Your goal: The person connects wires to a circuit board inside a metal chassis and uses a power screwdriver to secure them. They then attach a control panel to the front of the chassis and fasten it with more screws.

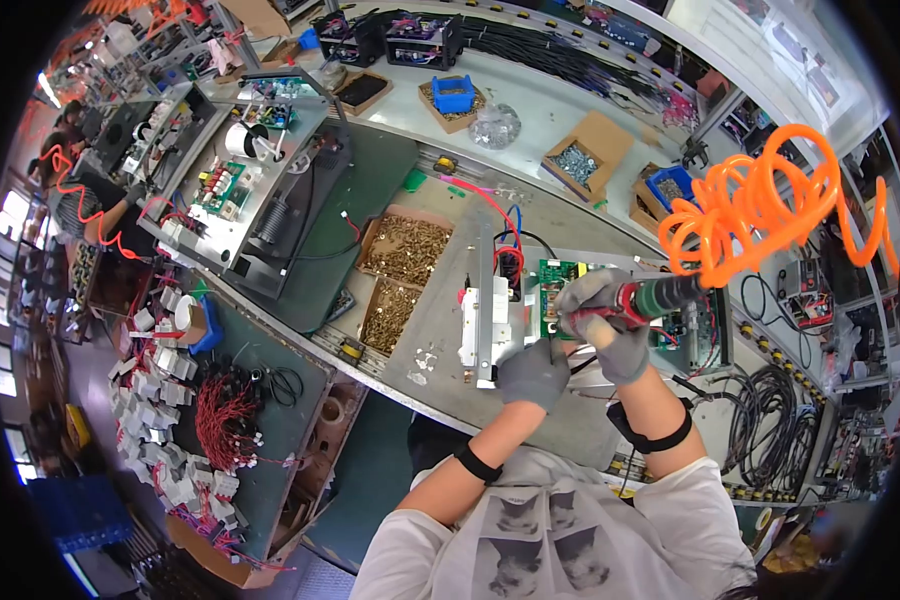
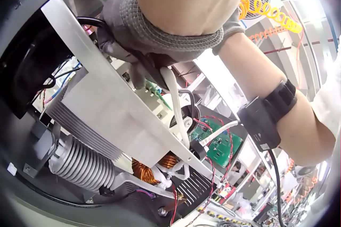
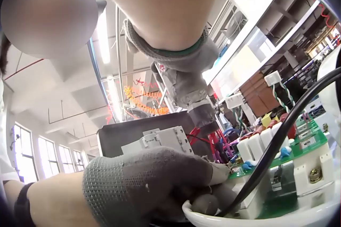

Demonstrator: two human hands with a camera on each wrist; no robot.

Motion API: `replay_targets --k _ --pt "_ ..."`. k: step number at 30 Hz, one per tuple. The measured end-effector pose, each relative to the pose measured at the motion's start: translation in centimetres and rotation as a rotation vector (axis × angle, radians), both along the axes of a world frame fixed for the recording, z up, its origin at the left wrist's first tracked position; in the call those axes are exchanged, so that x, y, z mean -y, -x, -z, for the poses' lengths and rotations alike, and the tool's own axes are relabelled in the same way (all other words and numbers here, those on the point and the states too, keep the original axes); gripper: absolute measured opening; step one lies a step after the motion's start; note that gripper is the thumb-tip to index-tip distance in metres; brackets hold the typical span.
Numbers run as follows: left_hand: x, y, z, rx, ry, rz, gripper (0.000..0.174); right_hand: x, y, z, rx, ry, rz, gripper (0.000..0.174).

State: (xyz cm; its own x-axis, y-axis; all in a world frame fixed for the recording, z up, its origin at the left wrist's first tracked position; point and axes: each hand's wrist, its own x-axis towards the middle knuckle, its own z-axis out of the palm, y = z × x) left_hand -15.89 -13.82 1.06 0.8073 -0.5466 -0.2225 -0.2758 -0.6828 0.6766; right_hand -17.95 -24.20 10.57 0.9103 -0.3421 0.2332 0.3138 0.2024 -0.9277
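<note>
My gloved right hand grips a red and green power screwdriver over a green circuit board in an open metal chassis. Close beside it, my gloved left hand is at the chassis's front, next to a long metal bar. The right wrist view shows the left hand with curled fingers by a black cable and a white rim; I cannot tell whether it holds the cable. A white wire runs below the left hand in the left wrist view, above copper coils.
An orange coiled hose hangs at the right. Cartons of brass screws stand left of the chassis, with another opened unit beyond. Black cables lie at the right; white connectors and red wires cover a side table.
</note>
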Motion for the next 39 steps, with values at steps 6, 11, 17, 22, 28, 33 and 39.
replay_targets --k 6,11,17,22,28,33,39 --pt "0.0 -0.3 -0.2 -0.058 -0.009 0.025 0.036 -0.1 -1.1 0.6 -0.127 0.009 0.148 0.02" --pt "-0.3 -0.1 -0.4 -0.034 0.043 0.016 0.038 -0.4 -1.3 0.6 -0.187 0.071 0.184 0.012" --pt "-0.6 -0.1 -1.0 -0.078 0.093 0.001 0.035 -0.5 -1.2 1.0 -0.126 0.051 0.222 0.015" --pt "-2.5 0.9 -3.5 -0.056 0.379 -0.149 0.027 -1.3 -1.1 0.5 -0.125 -0.021 0.264 0.019" --pt "-3.5 2.9 -0.8 -0.602 0.847 -0.027 0.043 -1.9 1.4 -3.8 0.208 0.014 0.343 0.02" --pt "-3.5 2.6 -4.0 -0.985 0.792 0.07 0.046 -1.0 6.9 -6.5 0.324 0.085 0.445 0.02" --pt "-1.3 3.6 -5.4 -1.146 0.769 -0.011 0.043 -0.7 12.0 -7.0 0.41 -0.012 0.537 0.02"
